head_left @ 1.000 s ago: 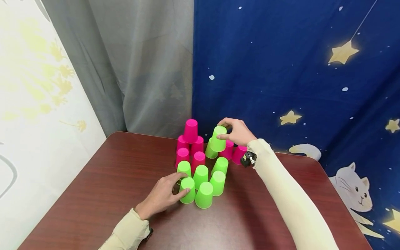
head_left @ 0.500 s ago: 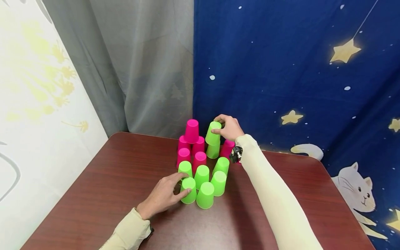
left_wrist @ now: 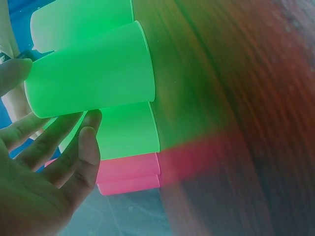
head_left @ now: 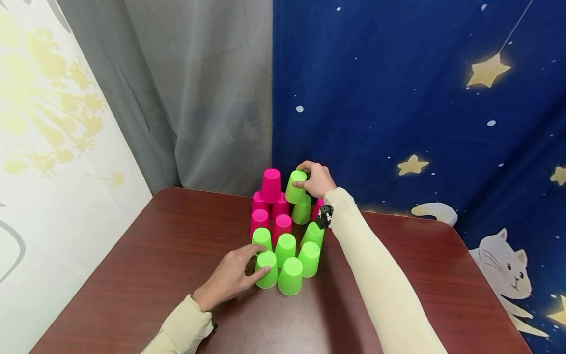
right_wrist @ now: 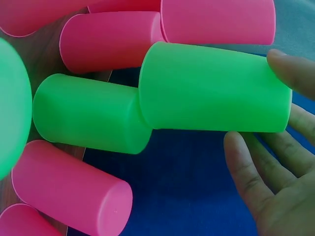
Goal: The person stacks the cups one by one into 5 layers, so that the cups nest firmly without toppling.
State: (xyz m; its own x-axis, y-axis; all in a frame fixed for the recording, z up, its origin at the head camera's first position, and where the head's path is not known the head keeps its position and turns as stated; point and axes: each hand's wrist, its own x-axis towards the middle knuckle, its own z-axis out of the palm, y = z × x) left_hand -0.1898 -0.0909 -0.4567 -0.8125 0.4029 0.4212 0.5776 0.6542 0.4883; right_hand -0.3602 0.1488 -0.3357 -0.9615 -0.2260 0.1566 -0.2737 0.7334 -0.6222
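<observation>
My right hand (head_left: 319,181) pinches an upside-down green cup (head_left: 294,189) between thumb and fingers at its base end. The cup's rim overlaps the upper left part of another green cup (head_left: 302,212) below; I cannot tell whether they touch. Just left of it, a pink cup (head_left: 271,186) stands on top of two pink ones. My left hand (head_left: 230,275) is around the front-left green cup (head_left: 266,273), thumb on one side and fingers on the other, as the left wrist view (left_wrist: 93,69) of this cup shows.
More upside-down green cups (head_left: 290,278) stand close together in front, with pink cups (head_left: 282,227) behind them. A pink cup (right_wrist: 74,189) at the back right is partly hidden by my right wrist in the head view. Curtains (head_left: 353,98) hang behind the brown table (head_left: 132,275).
My right hand has moved left with the green cup, from right of the rear green cup, over it, to its upper left beside the raised pink cup. My left hand has stayed put.
</observation>
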